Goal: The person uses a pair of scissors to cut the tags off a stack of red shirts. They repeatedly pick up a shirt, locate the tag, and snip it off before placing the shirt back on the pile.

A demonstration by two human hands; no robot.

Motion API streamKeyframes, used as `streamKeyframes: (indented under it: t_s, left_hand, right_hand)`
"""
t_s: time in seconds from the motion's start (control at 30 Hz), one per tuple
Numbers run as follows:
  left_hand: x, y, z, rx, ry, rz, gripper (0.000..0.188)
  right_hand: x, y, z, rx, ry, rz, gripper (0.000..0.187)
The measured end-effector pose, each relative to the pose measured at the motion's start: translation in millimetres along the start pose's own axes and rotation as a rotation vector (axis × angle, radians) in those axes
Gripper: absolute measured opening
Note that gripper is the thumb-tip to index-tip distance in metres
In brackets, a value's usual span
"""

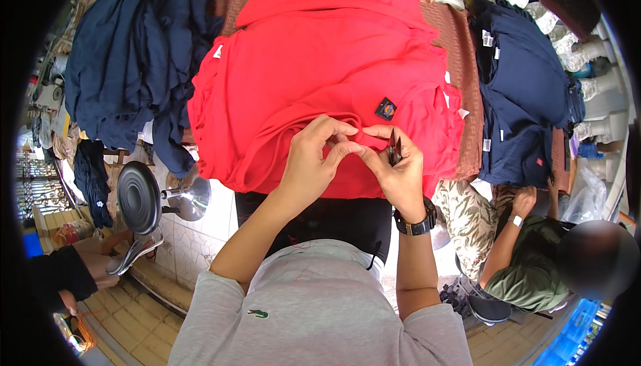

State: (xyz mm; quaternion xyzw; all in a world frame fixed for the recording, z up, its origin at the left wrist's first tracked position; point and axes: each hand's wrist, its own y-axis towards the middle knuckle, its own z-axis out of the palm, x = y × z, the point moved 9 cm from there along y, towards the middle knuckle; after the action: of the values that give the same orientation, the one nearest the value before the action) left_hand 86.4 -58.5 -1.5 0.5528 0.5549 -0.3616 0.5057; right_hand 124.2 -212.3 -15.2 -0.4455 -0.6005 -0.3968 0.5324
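Note:
A stack of red garments (320, 65) lies on the table in front of me, a small dark label (386, 108) sewn on the top one. My left hand (314, 159) pinches the red fabric's near edge between thumb and fingers. My right hand (397, 165), a black watch on its wrist, pinches the same edge beside it and also holds a small pair of dark thread snips (393, 147). The two hands' fingertips almost touch.
Navy garments are piled at the left (133, 52) and right (527, 92) of the table. A black round stool (138, 198) stands at my lower left. A seated person in a green shirt (534, 266) works at my right. Another person's dark sleeve (63, 272) enters at the left.

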Motion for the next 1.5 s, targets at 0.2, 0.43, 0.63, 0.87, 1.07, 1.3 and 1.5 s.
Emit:
streamKeyframes:
  t_s: [0.2, 0.43, 0.63, 0.87, 1.07, 1.3, 1.5]
  left_hand:
    - [11, 0, 5, 0.036, -0.025, -0.037, 0.011]
    - [33, -1, 27, 0.104, -0.470, -0.206, 0.017]
    - [31, -4, 28, 0.097, -0.396, -0.161, 0.016]
    - [24, -9, 36, 0.152, -0.480, -0.201, 0.010]
    - [21, -7, 32, 0.070, -0.405, -0.108, 0.011]
    - [-18, -35, -23, 0.434, 0.262, -0.143, 0.014]
    - [-47, -3, 0, 0.229, 0.443, 0.315, 0.033]
  right_hand:
    - [11, 2, -1, -0.016, -0.113, -0.078, 0.027]
    - [44, -21, -13, -0.210, -0.143, -0.230, 0.019]
    - [-17, -45, 29, 0.154, 0.349, 0.371, 0.055]
    - [-28, -38, 37, 0.165, 0.559, 0.490, 0.048]
    - [-33, -31, 43, 0.172, 0.575, 0.475, 0.047]
    - [6, -31, -37, 0.014, 0.393, -0.021, 0.036]
    - [10, -18, -11, 0.190, -0.354, -0.227, 0.037]
